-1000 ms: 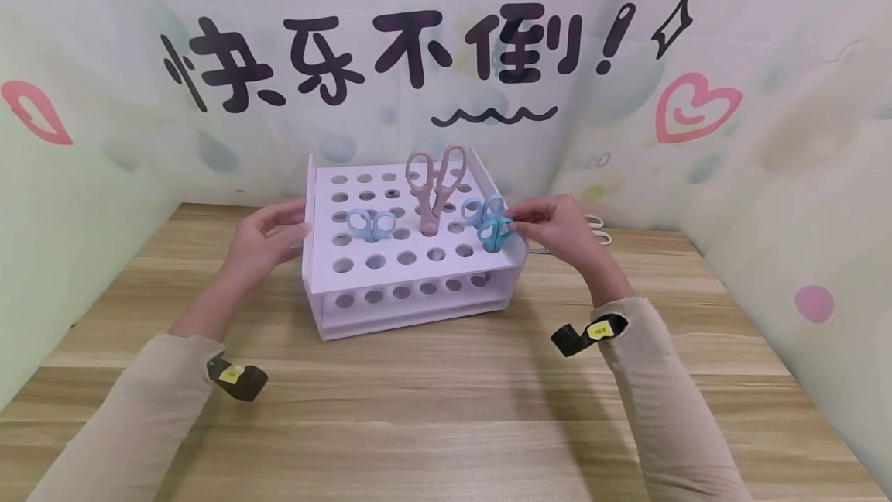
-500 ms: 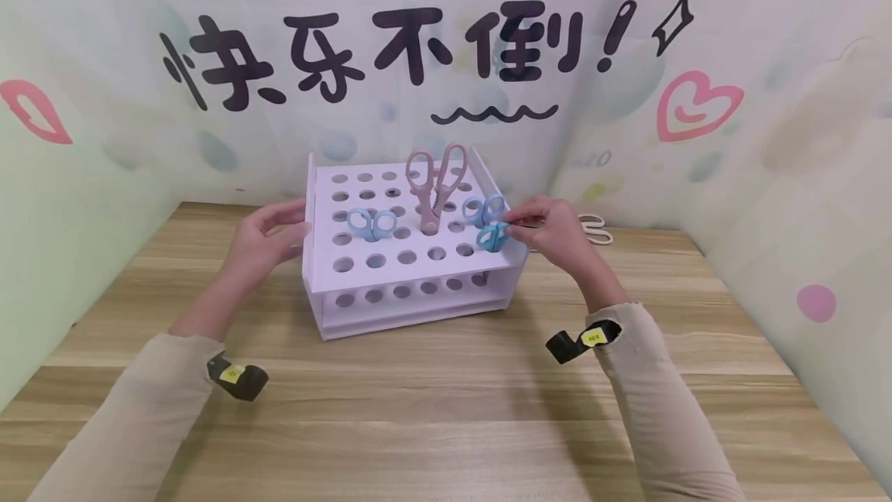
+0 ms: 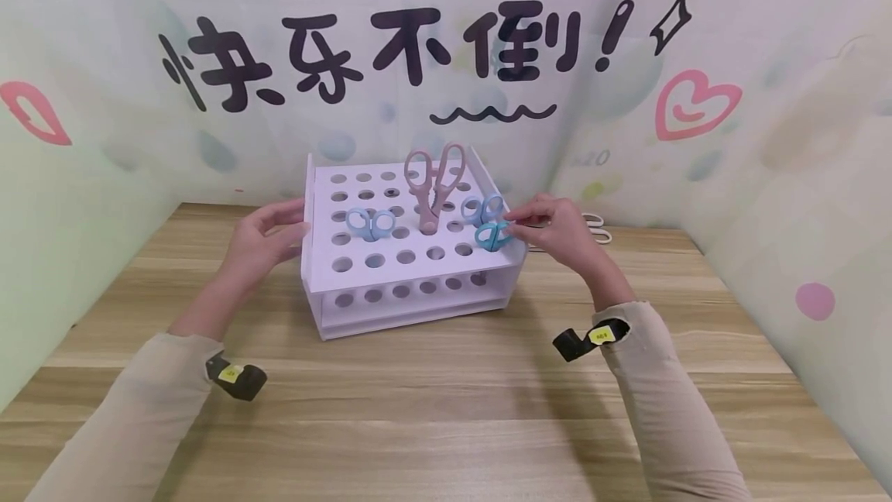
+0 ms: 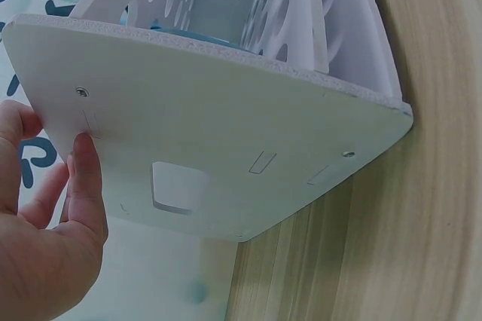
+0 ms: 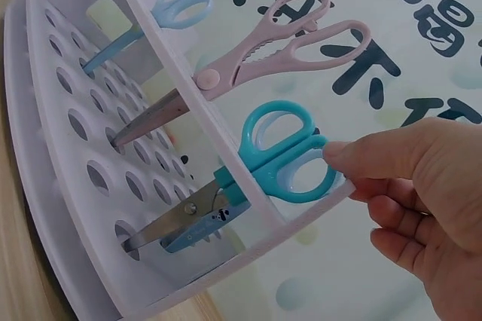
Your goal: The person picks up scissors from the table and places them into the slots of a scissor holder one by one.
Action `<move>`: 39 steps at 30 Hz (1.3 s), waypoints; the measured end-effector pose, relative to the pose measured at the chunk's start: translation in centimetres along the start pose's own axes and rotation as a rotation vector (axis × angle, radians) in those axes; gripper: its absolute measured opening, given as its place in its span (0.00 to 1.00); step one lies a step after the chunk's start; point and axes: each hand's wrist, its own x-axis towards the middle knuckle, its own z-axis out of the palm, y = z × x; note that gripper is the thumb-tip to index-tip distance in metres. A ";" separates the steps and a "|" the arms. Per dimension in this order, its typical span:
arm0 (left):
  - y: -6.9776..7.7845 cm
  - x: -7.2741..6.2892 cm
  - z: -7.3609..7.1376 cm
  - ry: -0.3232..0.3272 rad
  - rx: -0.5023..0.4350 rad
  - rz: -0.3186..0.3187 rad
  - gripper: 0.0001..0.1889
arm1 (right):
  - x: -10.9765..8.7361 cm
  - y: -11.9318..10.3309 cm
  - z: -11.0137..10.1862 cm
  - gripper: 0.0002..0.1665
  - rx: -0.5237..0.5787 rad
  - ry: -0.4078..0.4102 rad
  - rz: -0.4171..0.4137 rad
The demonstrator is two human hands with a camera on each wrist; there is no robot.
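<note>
A white rack (image 3: 327, 281) with rows of round holes stands on the table. My left hand (image 3: 261, 238) touches its left side panel (image 4: 203, 125) with fingertips, fingers fairly straight. At the rack's front right corner, my right hand (image 3: 557, 231) pinches a handle loop of the teal scissors (image 5: 290, 166) between thumb and fingers. Their blades point down into a hole in the lower shelf. Just behind stand light blue scissors (image 3: 472, 210), partly overlapped. Large pink scissors (image 3: 428, 215) stand upright mid-rack, and another light blue pair (image 3: 372, 225) sits left of them.
White-handled scissors (image 3: 601, 237) lie on the wooden table (image 3: 418, 409) behind my right hand, partly hidden. A printed backdrop (image 3: 390, 122) closes off the back, and side walls flank the table.
The teal scissors sit slightly lower in their hole, with my right hand still at the handle. My left hand and the rack have stayed in place.
</note>
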 end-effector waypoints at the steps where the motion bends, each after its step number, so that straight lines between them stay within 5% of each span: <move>1: 0.0 0.0 0.0 0.000 0.005 0.000 0.29 | 0.0 0.1 -0.1 0.12 0.003 -0.002 -0.008; 18: -0.1 0.2 -0.1 0.002 0.058 -0.018 0.29 | -1.6 4.6 -2.2 0.13 0.021 0.024 -0.050; 24: 0.0 0.2 -0.2 0.005 0.081 -0.025 0.29 | -2.3 7.9 -3.0 0.14 -0.006 0.015 0.022; 33: -0.1 0.1 -0.3 0.008 -0.024 -0.013 0.28 | -4.0 10.9 -4.3 0.17 -0.043 -0.010 0.139; 39: -0.1 0.1 -0.2 0.007 0.014 -0.017 0.28 | -4.8 12.6 -4.8 0.17 -0.045 -0.009 0.189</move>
